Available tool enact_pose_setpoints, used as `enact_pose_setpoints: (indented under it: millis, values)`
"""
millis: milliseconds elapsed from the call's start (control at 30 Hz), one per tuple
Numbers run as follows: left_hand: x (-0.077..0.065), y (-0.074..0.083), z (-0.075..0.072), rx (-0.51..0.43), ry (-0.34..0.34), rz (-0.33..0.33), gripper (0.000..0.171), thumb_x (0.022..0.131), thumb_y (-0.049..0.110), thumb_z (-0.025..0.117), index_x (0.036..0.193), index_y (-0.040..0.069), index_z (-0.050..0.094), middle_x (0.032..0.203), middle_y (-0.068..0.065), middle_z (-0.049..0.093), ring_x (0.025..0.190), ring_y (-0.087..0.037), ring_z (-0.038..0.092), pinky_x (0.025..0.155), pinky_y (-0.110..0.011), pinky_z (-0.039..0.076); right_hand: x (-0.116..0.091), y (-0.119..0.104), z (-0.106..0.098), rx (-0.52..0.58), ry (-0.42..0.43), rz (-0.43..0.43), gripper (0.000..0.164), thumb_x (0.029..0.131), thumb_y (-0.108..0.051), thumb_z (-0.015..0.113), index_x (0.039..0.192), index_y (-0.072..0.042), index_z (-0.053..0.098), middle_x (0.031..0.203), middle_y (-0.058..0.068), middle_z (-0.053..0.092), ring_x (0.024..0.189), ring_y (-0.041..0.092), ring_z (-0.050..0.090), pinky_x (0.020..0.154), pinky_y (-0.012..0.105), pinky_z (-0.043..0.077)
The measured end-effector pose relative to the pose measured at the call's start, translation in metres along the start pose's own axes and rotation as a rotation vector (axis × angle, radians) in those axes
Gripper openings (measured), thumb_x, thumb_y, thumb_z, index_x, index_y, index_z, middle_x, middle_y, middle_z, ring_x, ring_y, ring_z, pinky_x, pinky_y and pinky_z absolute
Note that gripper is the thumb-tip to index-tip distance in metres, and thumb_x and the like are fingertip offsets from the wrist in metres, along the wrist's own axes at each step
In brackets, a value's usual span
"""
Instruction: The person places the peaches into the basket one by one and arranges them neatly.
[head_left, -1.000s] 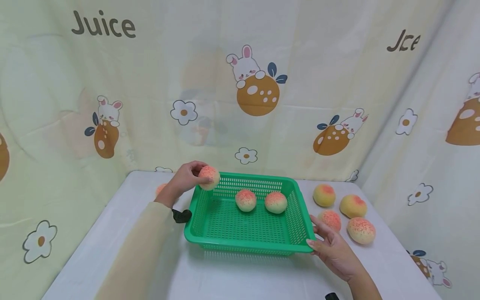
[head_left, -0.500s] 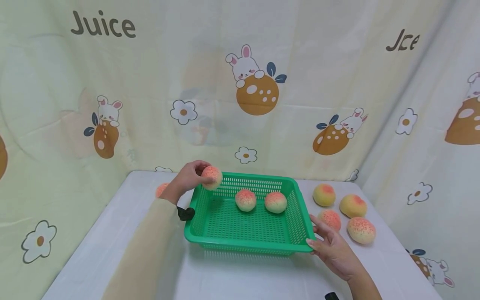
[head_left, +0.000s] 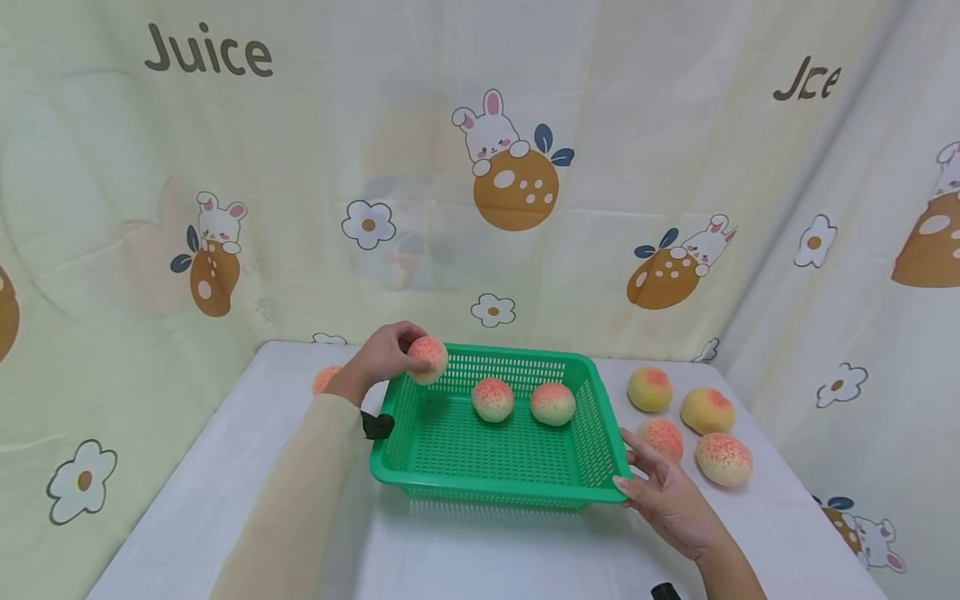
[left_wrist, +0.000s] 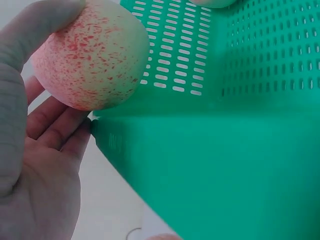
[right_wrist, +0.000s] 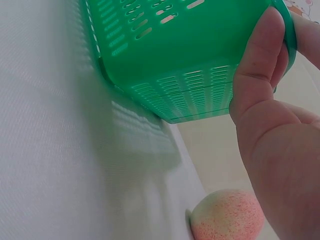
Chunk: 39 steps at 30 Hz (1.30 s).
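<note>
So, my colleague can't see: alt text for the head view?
Left hand holds a peach at the far left corner of a green basket; right hand grips the near right corner. Inside: two peaches; to the right, four fruits.

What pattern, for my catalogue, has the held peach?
The peach is pale with red speckles, clearest in the left wrist view.

basket [head_left: 495,486]: smooth, glossy plastic | peach [left_wrist: 102,65]: matt | curtain [head_left: 300,133]: creased cloth
</note>
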<state>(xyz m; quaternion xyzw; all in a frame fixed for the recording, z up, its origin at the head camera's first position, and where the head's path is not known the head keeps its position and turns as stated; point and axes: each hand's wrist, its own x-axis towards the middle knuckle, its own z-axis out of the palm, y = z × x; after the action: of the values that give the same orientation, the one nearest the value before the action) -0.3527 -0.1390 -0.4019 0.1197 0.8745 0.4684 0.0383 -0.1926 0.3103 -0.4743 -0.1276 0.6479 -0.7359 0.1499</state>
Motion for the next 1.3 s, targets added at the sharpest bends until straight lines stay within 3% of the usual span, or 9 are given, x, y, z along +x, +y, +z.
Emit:
enact_pose_setpoints:
  millis: [433, 800, 1300]
  values:
    - [0.001, 0.002, 0.0, 0.094, -0.02, 0.038, 0.049, 0.085, 0.019, 0.084, 0.127, 0.008, 0.063, 0.121, -0.01, 0.068, 0.109, -0.026, 0.063, 0.098, -0.042, 0.056, 0.001, 0.0, -0.001, -0.011, 0.012, 0.018, 0.081, 0.101, 0.002, 0.055, 0.165, -0.007, 0.005, 0.121, 0.001, 0.046, 0.094, 0.005, 0.067, 0.081, 0.022, 0.06]
    - [0.004, 0.0, 0.005, 0.096, -0.029, 0.069, 0.05, 0.083, 0.021, 0.087, 0.127, 0.009, 0.066, 0.122, -0.009, 0.069, 0.111, -0.026, 0.064, 0.098, -0.042, 0.056, 0.001, 0.001, -0.001, -0.019, 0.013, 0.017, 0.08, 0.102, 0.001, 0.055, 0.165, -0.007, 0.006, 0.122, 0.0, 0.046, 0.093, 0.004, 0.066, 0.081, 0.021, 0.059]
    - [0.008, 0.005, 0.015, 0.238, -0.122, 0.098, 0.047, 0.081, 0.019, 0.085, 0.123, 0.01, 0.065, 0.121, -0.007, 0.069, 0.11, -0.024, 0.062, 0.097, -0.04, 0.056, 0.001, 0.003, -0.002, -0.013, 0.001, 0.001, 0.079, 0.102, 0.003, 0.053, 0.165, -0.007, 0.006, 0.12, -0.001, 0.045, 0.091, 0.004, 0.066, 0.081, 0.021, 0.06]
